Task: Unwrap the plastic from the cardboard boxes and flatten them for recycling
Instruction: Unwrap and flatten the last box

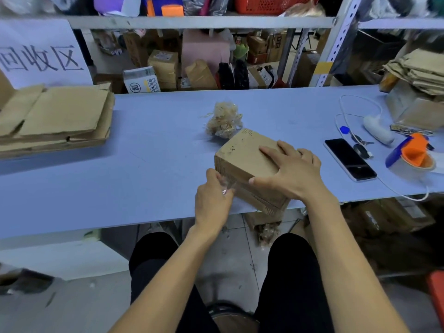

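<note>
A brown cardboard box (242, 156) lies on the blue table (156, 150) near its front edge, overhanging slightly. My right hand (292, 170) rests flat on the box top, fingers spread, thumb along the near side. My left hand (211, 200) pinches a strip of clear plastic wrap (227, 185) at the box's near left corner. A crumpled ball of removed plastic (224, 122) sits just behind the box.
Flattened cardboard (55, 116) is stacked at the table's left under a paper sign. At the right lie a phone (349, 158), keys, a white scanner with cable (377, 129), a tape dispenser (412, 156) and more folded cardboard (422, 70). Shelves of parcels stand behind.
</note>
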